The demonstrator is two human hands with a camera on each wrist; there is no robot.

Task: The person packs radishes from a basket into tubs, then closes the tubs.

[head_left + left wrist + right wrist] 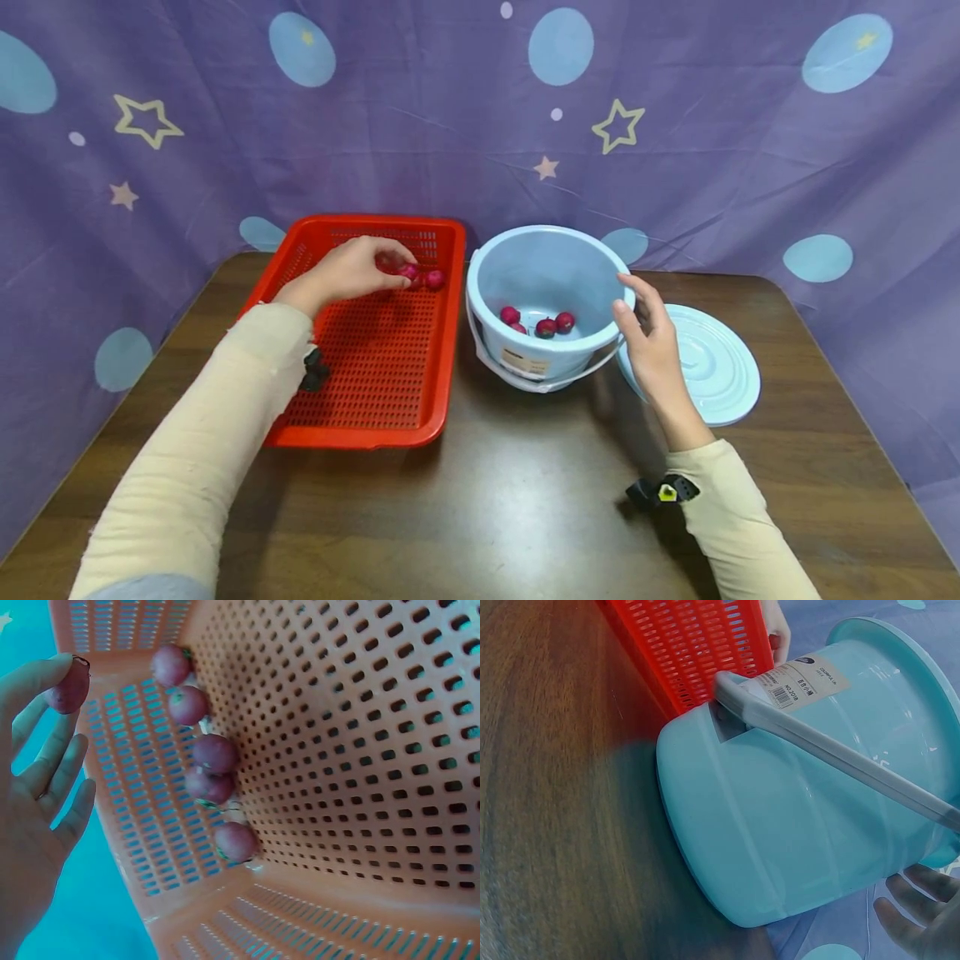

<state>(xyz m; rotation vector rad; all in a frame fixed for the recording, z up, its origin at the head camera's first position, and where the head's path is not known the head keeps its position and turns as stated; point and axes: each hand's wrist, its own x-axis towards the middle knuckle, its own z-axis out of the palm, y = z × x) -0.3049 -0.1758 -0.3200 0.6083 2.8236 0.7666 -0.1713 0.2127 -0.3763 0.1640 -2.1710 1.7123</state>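
Over the far end of the red basket, my left hand pinches a small red radish between thumb and index finger; the other fingers spread loosely. Below it, several more radishes lie in a row along the basket's edge in the left wrist view. My right hand is at the right rim of the light blue bucket, its fingers loosely bent against the rim and outer side. Several radishes lie on the bucket's bottom. The bucket stands upright.
A round light blue lid lies on the wooden table, right of the bucket and partly behind my right hand. The bucket's handle hangs down at its front. A purple patterned curtain rises behind the table.
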